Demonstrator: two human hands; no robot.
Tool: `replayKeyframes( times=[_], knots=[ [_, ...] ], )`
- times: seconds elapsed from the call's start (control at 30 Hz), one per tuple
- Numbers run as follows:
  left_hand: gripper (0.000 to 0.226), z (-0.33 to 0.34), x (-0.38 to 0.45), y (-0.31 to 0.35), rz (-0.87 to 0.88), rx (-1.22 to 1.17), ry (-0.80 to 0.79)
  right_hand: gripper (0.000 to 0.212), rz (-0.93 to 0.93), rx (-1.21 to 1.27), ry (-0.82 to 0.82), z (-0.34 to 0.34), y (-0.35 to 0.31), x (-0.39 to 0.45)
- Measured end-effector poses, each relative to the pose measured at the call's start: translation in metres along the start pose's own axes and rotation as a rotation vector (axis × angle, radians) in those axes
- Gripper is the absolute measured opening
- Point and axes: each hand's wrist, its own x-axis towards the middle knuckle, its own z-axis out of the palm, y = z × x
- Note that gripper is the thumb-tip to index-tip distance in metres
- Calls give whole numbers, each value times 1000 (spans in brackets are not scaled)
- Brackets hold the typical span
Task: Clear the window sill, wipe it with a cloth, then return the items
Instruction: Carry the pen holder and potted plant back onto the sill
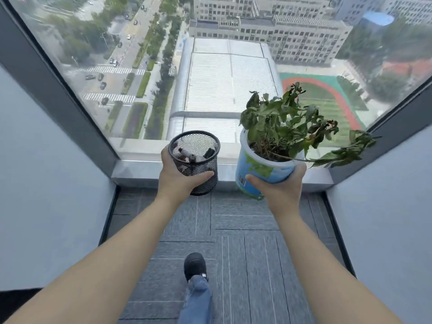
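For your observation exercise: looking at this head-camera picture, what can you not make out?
- Head view: fingers of the left hand, hidden behind the mesh pen holder.
- Head view: print on the plant pot, too small; partly covered by the right hand.
- Head view: whether either item rests on the window sill; their bases overlap its edge.
- A cloth: none in view.

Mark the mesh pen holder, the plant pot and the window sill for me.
mesh pen holder [198, 157]: head view, on its black mesh side wall.
plant pot [254, 167]: head view, on its blue and green printed side.
window sill [138, 170]: head view, on the bare grey ledge left of the hands.
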Motion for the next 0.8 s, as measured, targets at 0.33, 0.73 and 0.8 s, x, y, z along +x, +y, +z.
replayKeyframes(
  times=[0.33, 0.73, 0.8],
  knots=[
    [83, 61, 171, -117, -65, 22, 26, 72, 126, -25, 51, 67, 155, 129],
    [86, 167, 307, -357, -18, 43, 59, 69, 135, -52, -26, 138, 429, 218],
    [84, 182, 326, -395, -8, 50, 56, 69, 121, -61, -31, 148, 471, 232]
  ],
)
